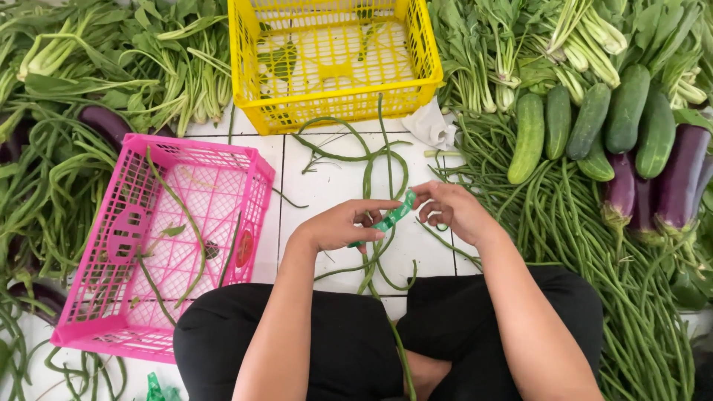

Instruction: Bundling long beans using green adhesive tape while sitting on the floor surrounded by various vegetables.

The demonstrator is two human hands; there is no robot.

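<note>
My left hand [343, 224] and my right hand [449, 210] meet over the white tiled floor [327, 186], both pinching a short green strip of tape [394, 217] between their fingertips. The strip runs from the left fingers up to the right fingers. A small bunch of long green beans [371, 167] lies on the tiles just beyond and under my hands, trailing back toward my lap. My knees in black trousers [334, 334] fill the bottom of the view.
A pink crate [111, 312] with a few loose beans stands at the left, a yellow crate [338, 104] at the top middle. Long beans [594, 245] pile at the right, with cucumbers [587, 122], purple eggplants [679, 178] and leafy greens [111, 67] around.
</note>
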